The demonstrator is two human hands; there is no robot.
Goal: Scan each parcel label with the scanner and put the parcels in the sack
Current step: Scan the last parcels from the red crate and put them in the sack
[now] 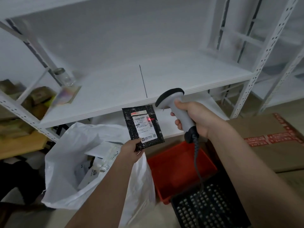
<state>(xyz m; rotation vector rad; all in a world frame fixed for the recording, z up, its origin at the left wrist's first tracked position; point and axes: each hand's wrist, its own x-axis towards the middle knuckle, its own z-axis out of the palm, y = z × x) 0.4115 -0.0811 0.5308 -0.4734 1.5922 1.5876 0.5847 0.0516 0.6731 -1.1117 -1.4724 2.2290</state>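
My left hand pinches the lower left corner of a small black parcel and holds it upright, its white label facing me. A red scan light falls on the barcode near the label's top right. My right hand grips the grey handle of the scanner, whose black head points left at the parcel from close by. A coiled cable hangs down from the scanner's base. The white sack stands open below and left of the parcel, with several parcels inside.
A white shelf runs across in front of me, with a glass jar at its left. Below right sit an orange bin, a black perforated crate and a taped cardboard box. Cardboard parcels lie on the shelves at far left.
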